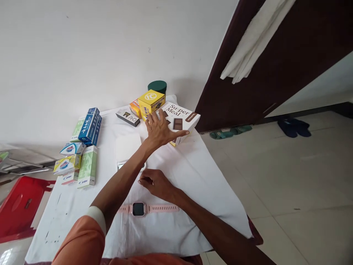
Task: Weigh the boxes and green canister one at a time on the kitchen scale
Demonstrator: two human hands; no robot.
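Observation:
My left hand point(160, 131) reaches far across the white-clothed table point(193, 184) and lies on the white "Super Meal" box point(180, 119), fingers spread and thumb pointing right. Its fingertips are close to a yellow carton point(151, 102). My right hand point(154, 182) rests on the cloth nearer to me with its fingers curled under; nothing shows in it. It sits just in front of a white flat scale point(128, 148). A pink smartwatch point(138, 209) lies flat on the cloth between that hand and me.
A green round tin point(157, 87), an orange box point(135, 108) and a dark slim box point(128, 117) stand by the yellow carton. Blue point(90, 126), green point(88, 166) and soap boxes point(67, 164) lie left. A red chair point(16, 206) is beside the table; slippers point(230, 131) lie by the dark door.

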